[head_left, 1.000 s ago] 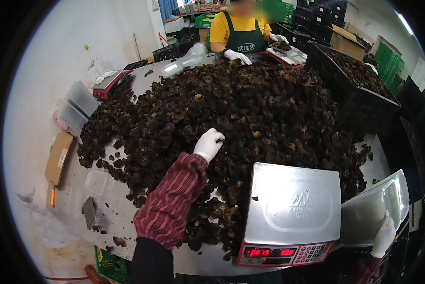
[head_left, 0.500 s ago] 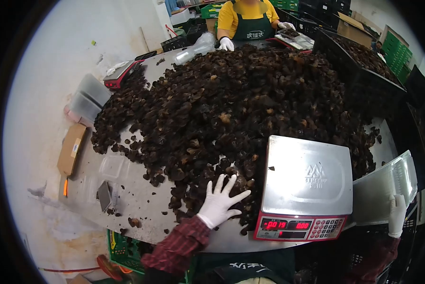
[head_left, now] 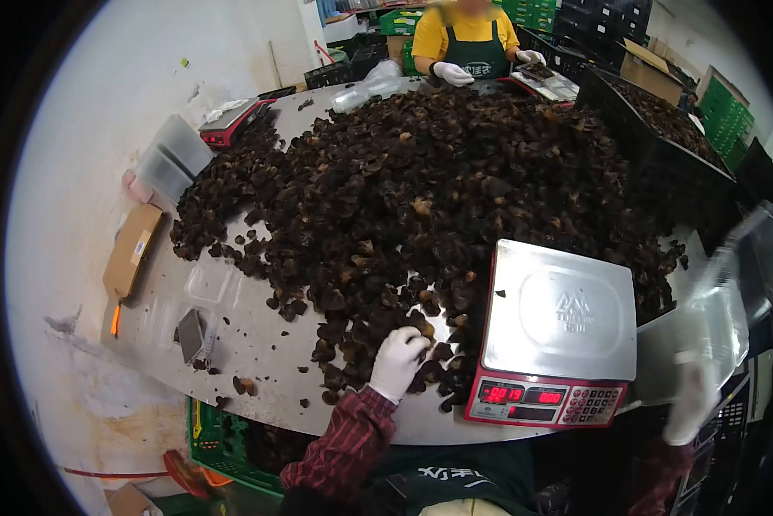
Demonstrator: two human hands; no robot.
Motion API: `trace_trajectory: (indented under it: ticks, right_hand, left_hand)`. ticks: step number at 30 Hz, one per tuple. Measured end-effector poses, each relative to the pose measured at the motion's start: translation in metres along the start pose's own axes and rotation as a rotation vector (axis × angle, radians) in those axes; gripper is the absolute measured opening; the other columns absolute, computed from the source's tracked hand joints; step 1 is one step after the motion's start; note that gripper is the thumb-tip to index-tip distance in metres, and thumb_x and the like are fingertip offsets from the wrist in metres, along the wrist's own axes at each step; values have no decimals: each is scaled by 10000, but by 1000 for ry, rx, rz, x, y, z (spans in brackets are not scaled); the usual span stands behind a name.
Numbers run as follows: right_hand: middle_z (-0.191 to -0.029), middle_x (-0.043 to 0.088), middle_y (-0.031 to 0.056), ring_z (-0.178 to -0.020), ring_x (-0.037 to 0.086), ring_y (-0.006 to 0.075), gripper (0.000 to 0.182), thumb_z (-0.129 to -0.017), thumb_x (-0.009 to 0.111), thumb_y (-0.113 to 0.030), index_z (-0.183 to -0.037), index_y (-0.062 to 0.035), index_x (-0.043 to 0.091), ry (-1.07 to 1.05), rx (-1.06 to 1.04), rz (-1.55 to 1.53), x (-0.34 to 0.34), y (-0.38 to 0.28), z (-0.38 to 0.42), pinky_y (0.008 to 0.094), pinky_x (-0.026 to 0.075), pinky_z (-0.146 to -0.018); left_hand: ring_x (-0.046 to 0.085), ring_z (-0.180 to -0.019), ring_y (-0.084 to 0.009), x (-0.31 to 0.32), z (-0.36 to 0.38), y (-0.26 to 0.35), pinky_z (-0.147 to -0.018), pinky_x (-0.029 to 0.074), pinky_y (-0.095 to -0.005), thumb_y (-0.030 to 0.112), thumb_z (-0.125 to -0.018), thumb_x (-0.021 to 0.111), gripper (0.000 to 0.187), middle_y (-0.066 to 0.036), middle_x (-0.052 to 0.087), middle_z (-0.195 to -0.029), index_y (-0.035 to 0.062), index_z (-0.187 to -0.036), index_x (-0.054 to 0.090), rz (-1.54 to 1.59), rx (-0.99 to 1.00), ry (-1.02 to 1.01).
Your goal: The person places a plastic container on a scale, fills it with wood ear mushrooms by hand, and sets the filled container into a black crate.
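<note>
My left hand (head_left: 397, 365), in a white glove, is at the near edge of a big heap of dark wood ear mushrooms (head_left: 360, 215). Its fingers are curled together on some pieces at the fingertips; how many is hidden. On the right, my gloved right hand (head_left: 692, 400) is smeared by motion and grips the near end of a clear plastic tray (head_left: 692, 340), which is also blurred. Between my hands sits a red scale (head_left: 563, 314) with a bare steel plate and lit red digits.
Across the metal table (head_left: 167, 344), a co-worker (head_left: 472, 43) in white gloves stands beside another scale. A black crate (head_left: 662, 142) of mushrooms is at the right. Clear containers (head_left: 173, 159) and a cardboard piece (head_left: 132, 249) lie left. A green crate (head_left: 240, 447) is below the table edge.
My left hand's spread fingers have closed at the heap. My right hand has moved slightly left with the tray. The co-worker's hand by the plastic has shifted toward the middle.
</note>
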State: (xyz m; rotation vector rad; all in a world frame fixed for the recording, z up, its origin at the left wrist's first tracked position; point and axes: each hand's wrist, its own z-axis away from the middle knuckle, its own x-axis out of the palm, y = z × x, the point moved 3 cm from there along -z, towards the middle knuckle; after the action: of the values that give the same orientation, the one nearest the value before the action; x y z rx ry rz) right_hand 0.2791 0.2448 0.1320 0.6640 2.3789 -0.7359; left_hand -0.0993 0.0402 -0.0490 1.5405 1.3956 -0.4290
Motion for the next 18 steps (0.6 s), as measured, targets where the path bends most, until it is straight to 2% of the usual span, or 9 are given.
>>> trace_trajectory:
  ticks: [2,3,5,6,7,10,13,15,18]
  right_hand:
    - [-701,532,65,-615,498,232,155,-726,658,15,-855,-61,617,-225,-283,368,38,-35,17,341,402,-540]
    - [-652,497,49,-582,480,238,188,-690,685,-12,-849,-74,608,-272,-314,334,57,-43,28,369,385,-509]
    - [-591,461,47,-573,495,248,229,-688,744,-142,-837,-80,582,-321,-310,220,83,-71,41,381,388,-499]
    - [-592,471,65,-577,509,268,257,-681,757,-206,-792,-83,561,-397,-298,106,91,-85,39,398,394,-505]
    - [-611,484,79,-582,519,284,263,-686,754,-217,-747,-82,537,-504,-313,126,99,-90,43,409,396,-508]
    - [-669,504,91,-649,534,287,164,-678,673,-57,-762,-76,534,-570,-326,19,114,-95,53,404,421,-568]
    - [-667,500,97,-653,533,293,168,-660,649,-25,-770,-77,534,-513,-363,-122,118,-102,50,401,427,-571]
    - [-678,506,102,-666,536,303,155,-657,663,-43,-733,-76,532,-520,-354,-97,125,-103,50,410,430,-577]
    - [-656,503,91,-646,535,296,295,-641,781,-245,-651,-65,548,-536,-232,19,133,-94,50,401,426,-570]
  left_hand:
    - [615,-844,-247,-5,-9,-13,-770,488,-286,-81,-675,629,214,-91,607,-888,44,-850,640,426,-277,145]
    - [615,-811,-155,-9,-15,-20,-772,474,-249,-62,-718,640,177,-48,633,-869,45,-858,658,502,-352,148]
    - [585,-828,-86,-9,-24,-32,-776,461,-233,-52,-748,639,162,-2,641,-882,39,-878,671,865,-599,115]
    - [562,-839,-57,-20,-36,-25,-781,453,-223,-42,-767,641,145,20,636,-878,35,-885,676,957,-629,129]
    - [574,-845,-71,-31,-47,-15,-788,456,-227,-53,-766,635,155,4,640,-904,29,-892,672,988,-604,139]
    - [597,-876,-124,-61,-91,43,-796,473,-242,-57,-771,637,154,-34,633,-947,29,-895,671,862,-244,141]
    - [613,-887,-214,-55,-116,113,-784,496,-291,-26,-755,637,182,-77,614,-959,74,-903,673,760,78,29]
    - [588,-971,-247,-17,-121,137,-807,491,-333,31,-730,649,249,-82,594,-1033,114,-964,661,482,250,-200]
    - [436,-1202,-311,3,-113,154,-897,450,-414,106,-716,672,370,-107,487,-1292,167,-1078,626,278,405,-178]
